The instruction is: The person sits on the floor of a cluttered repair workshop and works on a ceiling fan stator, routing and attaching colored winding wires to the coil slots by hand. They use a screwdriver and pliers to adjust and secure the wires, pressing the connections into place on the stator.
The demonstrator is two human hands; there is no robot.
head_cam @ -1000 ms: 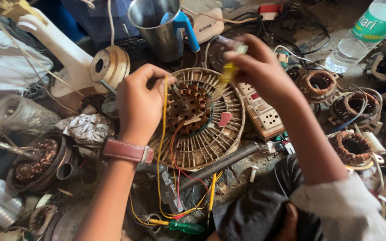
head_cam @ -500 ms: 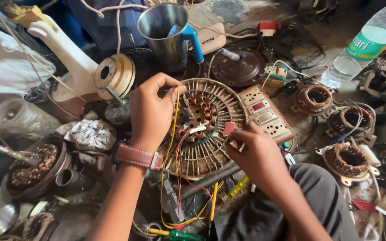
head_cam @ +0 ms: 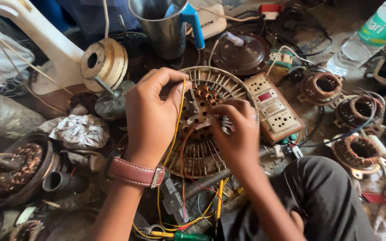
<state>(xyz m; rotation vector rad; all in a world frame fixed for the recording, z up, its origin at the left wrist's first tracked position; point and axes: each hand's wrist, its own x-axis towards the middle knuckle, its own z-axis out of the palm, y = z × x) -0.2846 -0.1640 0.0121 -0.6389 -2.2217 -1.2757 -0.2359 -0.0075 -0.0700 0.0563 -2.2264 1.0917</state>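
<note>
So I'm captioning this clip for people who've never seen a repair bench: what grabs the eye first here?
First, the two hands meeting mid-frame over a round finned motor stator: the left hand, with a brown strap at its wrist, pinches a yellow wire, while the right hand works at the copper windings. Next come the steel mug with a blue handle at top centre and the white switch-and-socket board just right of the stator.

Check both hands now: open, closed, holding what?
Left hand: closed, pinching the yellow wire.
Right hand: closed on a small metal tool over the round motor stator.
</note>
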